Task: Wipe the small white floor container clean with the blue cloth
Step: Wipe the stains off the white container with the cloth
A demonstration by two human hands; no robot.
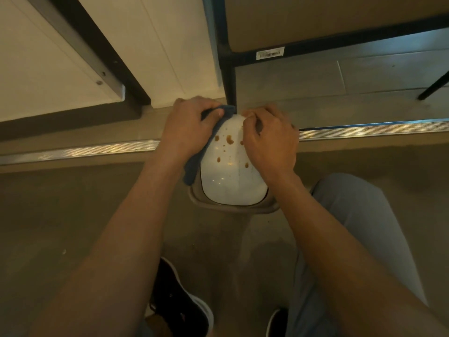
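Observation:
The small white container stands on the floor at the centre of the head view, its rounded white top spotted with brown stains and a beige rim at the near end. My left hand grips the blue cloth against the container's far left edge; the cloth hangs down its left side. My right hand rests on the far right edge with its fingers curled over the rim there.
A black metal table leg stands just behind the container. A metal floor strip runs left to right under my hands. A white panel leans at the left. My black shoes and grey trouser leg are below.

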